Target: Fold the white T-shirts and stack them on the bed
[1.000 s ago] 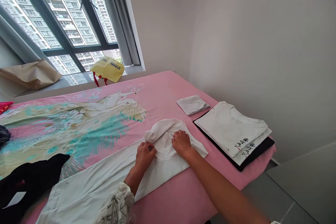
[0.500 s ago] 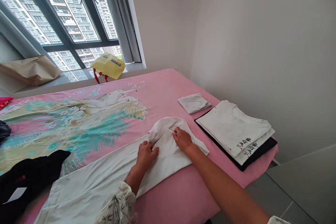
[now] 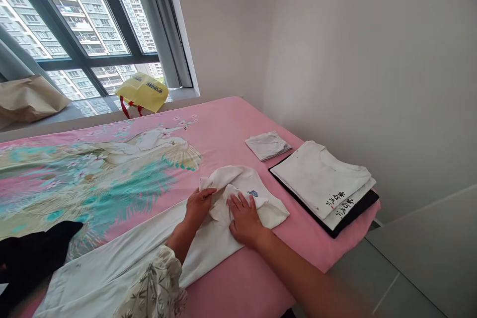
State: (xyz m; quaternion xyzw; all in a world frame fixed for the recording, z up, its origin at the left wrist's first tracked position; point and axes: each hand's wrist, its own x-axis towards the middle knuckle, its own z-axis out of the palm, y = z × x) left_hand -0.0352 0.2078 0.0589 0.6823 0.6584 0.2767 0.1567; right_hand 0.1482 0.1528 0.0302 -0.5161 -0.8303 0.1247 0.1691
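A white shirt (image 3: 122,253) with a small blue emblem lies stretched over the bed, its upper end bunched up under both hands. My left hand (image 3: 197,207) pinches an edge of the bunched cloth between thumb and fingers. Just right of it, my right hand (image 3: 244,218) lies flat on the shirt below the emblem, fingers stretched and slightly spread. To the right is a pile of folded white T-shirts (image 3: 316,174) with dark lettering, resting on a folded black garment (image 3: 356,213). A small folded light-coloured piece of clothing (image 3: 268,145) lies behind the pile.
The bed has a pink sheet (image 3: 223,129) with a bird pattern. A black garment (image 3: 37,246) lies at the left. On the window ledge are a yellow bag (image 3: 143,92) with red handles and a brown paper bag (image 3: 30,99). A wall borders the bed's right side.
My right hand has gone from pinching the cloth to lying flat on it, and the blue emblem now shows. My left hand has shifted to the shirt's edge. The view has turned slightly right.
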